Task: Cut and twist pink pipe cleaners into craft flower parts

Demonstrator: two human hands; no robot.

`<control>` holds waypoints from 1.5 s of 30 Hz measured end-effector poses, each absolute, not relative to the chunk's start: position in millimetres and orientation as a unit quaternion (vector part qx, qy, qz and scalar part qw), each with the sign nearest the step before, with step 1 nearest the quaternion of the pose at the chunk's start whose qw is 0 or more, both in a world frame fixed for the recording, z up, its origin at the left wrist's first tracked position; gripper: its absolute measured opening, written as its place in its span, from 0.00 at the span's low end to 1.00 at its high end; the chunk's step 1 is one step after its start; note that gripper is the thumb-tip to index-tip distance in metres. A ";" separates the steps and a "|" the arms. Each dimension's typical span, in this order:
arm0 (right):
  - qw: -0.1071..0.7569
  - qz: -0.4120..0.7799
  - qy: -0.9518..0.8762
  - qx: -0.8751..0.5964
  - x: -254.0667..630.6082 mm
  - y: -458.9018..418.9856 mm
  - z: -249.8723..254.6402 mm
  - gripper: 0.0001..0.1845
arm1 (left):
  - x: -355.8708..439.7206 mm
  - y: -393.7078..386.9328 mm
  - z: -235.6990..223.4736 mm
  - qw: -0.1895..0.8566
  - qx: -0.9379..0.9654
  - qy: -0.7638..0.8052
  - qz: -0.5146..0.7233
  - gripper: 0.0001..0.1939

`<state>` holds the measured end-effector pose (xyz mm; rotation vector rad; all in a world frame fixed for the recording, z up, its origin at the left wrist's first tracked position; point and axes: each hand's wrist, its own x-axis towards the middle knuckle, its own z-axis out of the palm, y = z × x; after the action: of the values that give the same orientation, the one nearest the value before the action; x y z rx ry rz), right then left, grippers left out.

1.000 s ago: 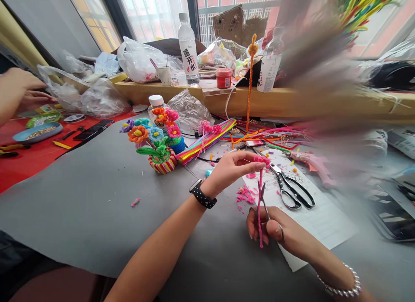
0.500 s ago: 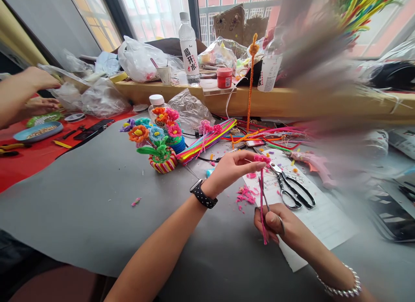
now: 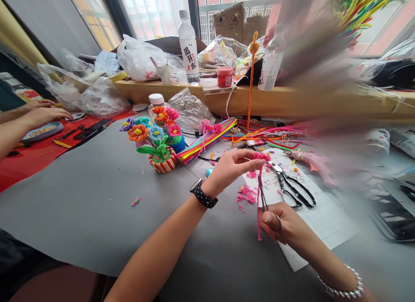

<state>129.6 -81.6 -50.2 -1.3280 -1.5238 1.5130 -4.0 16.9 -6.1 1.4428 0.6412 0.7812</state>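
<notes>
Head view of two bare hands at work above a grey tabletop (image 3: 97, 215). The left hand (image 3: 235, 168), with a black, white-dotted watch band (image 3: 206, 198) at the wrist, holds a fuzzy pink flower (image 3: 262, 157) in a narrow pinch between thumb and fingers; its thin, fuzzy pink stem (image 3: 259, 220) hangs down beneath it. The right hand (image 3: 275, 224) is closed around the handles of a pair of small metal scissors (image 3: 263, 196), the blades pointing up beside the stem; whether they touch it cannot be told. Beyond the right hand, large black-handled metal shears (image 3: 293, 190) lie on a white paper sheet (image 3: 320, 226), with a pink glue gun (image 3: 316, 161) near them. Fuzzy pink clippings (image 3: 245, 195) lie on the tabletop just left of the small scissors. Farther left are a bundle of multicoloured fuzzy sticks (image 3: 209, 141) and a small striped pot (image 3: 163, 163) with green leaves and colourful fuzzy flowers above it. At the far left, another person's hands (image 3: 43, 114) reach over a red surface (image 3: 35, 163).
</notes>
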 end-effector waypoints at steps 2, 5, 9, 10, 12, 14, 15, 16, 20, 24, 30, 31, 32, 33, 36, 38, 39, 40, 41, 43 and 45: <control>0.304 0.564 -0.578 -0.505 130.2 -81.5 -51.7 0.33 | -4.1 16.7 -5.6 0.637 0.631 0.280 0.344 0.15; 0.303 0.553 -0.585 -0.510 131.0 -81.2 -52.9 0.34 | -4.3 16.6 -5.3 0.636 0.629 0.281 0.349 0.15; 0.300 0.550 -0.589 -0.511 131.1 -81.5 -52.3 0.34 | -4.2 16.5 -5.3 0.638 0.624 0.282 0.354 0.15; 0.299 0.549 -0.589 -0.512 131.1 -81.6 -52.0 0.34 | -4.2 16.5 -5.2 0.640 0.620 0.282 0.356 0.14; 0.296 0.545 -0.591 -0.516 130.9 -81.8 -51.3 0.34 | -4.0 16.7 -5.0 0.646 0.611 0.281 0.361 0.14; 0.292 0.542 -0.592 -0.520 130.9 -81.8 -50.5 0.34 | -3.9 17.0 -4.9 0.650 0.605 0.282 0.363 0.14; 0.291 0.541 -0.593 -0.521 130.9 -81.7 -50.2 0.34 | -3.8 17.2 -4.9 0.652 0.603 0.283 0.362 0.14; 0.289 0.541 -0.595 -0.520 130.9 -81.7 -49.8 0.34 | -3.8 17.3 -4.9 0.653 0.601 0.285 0.362 0.14; 0.287 0.548 -0.600 -0.506 130.6 -81.5 -49.8 0.33 | -3.8 17.5 -5.2 0.655 0.595 0.282 0.371 0.14; 0.297 0.554 -0.595 -0.500 130.6 -81.1 -51.3 0.34 | -4.7 17.4 -4.2 0.647 0.597 0.290 0.375 0.15; 0.294 0.588 -0.611 -0.440 131.5 -80.4 -48.4 0.36 | -5.4 17.4 -3.6 0.641 0.604 0.287 0.376 0.15; 0.291 0.586 -0.619 -0.434 131.5 -80.8 -47.4 0.36 | -5.3 17.4 -4.0 0.642 0.606 0.286 0.372 0.15; 0.287 0.583 -0.627 -0.429 131.4 -81.2 -46.4 0.36 | -5.0 17.2 -4.4 0.644 0.609 0.285 0.366 0.15; 0.285 0.579 -0.634 -0.425 131.2 -81.8 -45.3 0.36 | -4.6 16.8 -4.9 0.644 0.613 0.284 0.359 0.15; 0.280 0.565 -0.651 -0.422 130.6 -82.9 -42.6 0.36 | -3.0 15.0 -5.8 0.640 0.630 0.283 0.337 0.16; 0.279 0.559 -0.654 -0.426 130.2 -82.9 -41.3 0.36 | -1.9 13.4 -5.7 0.637 0.639 0.281 0.328 0.16; 0.279 0.558 -0.653 -0.429 130.1 -82.7 -40.9 0.36 | -1.4 12.6 -5.5 0.636 0.642 0.279 0.325 0.16; 0.279 0.558 -0.651 -0.433 130.1 -82.5 -40.7 0.36 | -1.0 11.9 -5.3 0.635 0.645 0.277 0.323 0.15; 0.281 0.557 -0.648 -0.436 130.0 -82.2 -40.8 0.36 | -0.6 11.3 -5.1 0.634 0.647 0.275 0.322 0.15; 0.287 0.554 -0.644 -0.442 130.0 -81.7 -41.7 0.35 | -0.1 10.5 -4.8 0.631 0.651 0.273 0.322 0.15; 0.294 0.553 -0.640 -0.445 130.0 -81.2 -43.6 0.35 | 0.2 10.1 -4.7 0.632 0.651 0.271 0.323 0.15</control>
<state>130.0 -81.2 -43.6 -1.1857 -1.7033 1.4724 0.2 10.1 -4.7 1.4889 0.6205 0.7383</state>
